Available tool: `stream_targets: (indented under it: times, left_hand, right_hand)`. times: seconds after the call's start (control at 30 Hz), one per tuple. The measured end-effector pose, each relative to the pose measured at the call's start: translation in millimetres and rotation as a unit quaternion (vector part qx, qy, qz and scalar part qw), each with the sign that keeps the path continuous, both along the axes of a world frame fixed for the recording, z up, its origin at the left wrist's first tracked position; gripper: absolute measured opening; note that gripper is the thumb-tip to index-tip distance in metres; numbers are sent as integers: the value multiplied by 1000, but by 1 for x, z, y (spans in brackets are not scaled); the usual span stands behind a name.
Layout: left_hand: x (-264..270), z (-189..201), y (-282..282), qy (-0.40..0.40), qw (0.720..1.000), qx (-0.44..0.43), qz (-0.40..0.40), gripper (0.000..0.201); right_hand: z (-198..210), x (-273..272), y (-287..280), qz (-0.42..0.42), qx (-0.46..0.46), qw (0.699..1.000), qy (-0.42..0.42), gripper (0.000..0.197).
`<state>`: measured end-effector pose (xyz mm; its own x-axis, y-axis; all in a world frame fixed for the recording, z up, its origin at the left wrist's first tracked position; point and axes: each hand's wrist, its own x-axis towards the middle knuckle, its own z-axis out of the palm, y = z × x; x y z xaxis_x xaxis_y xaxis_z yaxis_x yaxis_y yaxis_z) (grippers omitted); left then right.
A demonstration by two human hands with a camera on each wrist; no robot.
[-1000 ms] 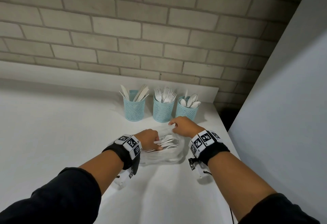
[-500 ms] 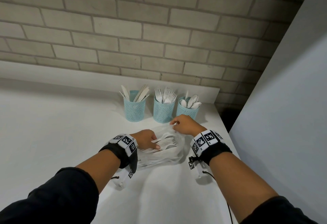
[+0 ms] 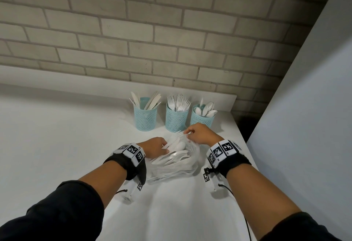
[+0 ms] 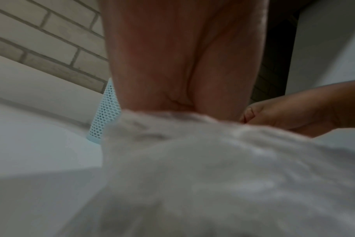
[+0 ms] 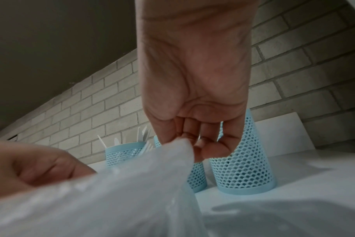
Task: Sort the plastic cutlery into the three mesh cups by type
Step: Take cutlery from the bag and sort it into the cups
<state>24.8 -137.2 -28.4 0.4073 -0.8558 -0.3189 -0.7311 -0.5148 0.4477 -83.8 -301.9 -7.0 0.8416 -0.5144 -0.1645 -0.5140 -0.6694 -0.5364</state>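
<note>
Three blue mesh cups stand at the back: knives cup [image 3: 145, 119], forks cup [image 3: 176, 121], spoons cup [image 3: 202, 120]. In front of them lies a clear plastic bag [image 3: 171, 166] of white cutlery [image 3: 179, 154]. My left hand [image 3: 156, 147] reaches into the bag's mouth, its fingers curled round white cutlery whose kind I cannot tell. In the left wrist view the bag [image 4: 213, 176] hides those fingers. My right hand [image 3: 200, 136] pinches the bag's far edge and holds it up. The right wrist view shows this pinch, with the right hand [image 5: 184, 139] on the bag [image 5: 132, 192].
The white counter [image 3: 66, 145] runs wide to the left and ends at a low backsplash under a brick wall [image 3: 171, 31]. A grey panel [image 3: 304, 107] stands close on the right, by the counter's right edge. Cables hang from both wrist cameras.
My left hand's fingers have dug a little deeper among the cutlery in the bag. My right hand keeps its pinch on the bag's edge and has hardly moved.
</note>
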Motion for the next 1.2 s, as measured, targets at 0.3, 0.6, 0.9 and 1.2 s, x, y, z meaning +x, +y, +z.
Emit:
stream_targets:
  times: [0.3,0.6,0.9,1.2]
  left_hand:
    - [-16,-7,-5,-70,997,-3,-25,33]
    - [-15,-6,-5,-115,992,-42,-28,38]
    - [1,7,-2,7,997,-79,-2,44]
    - [1,30,10,259,954,-128,81,11]
  right_hand:
    - [1,-1,4,-3,9,1000,0,26]
    - [7,-3,8,-3,8,1000,5,31]
    - [17,-2,9,0,13,1000,26,32]
    - [32,-3,13,-13,-43,996,75,37]
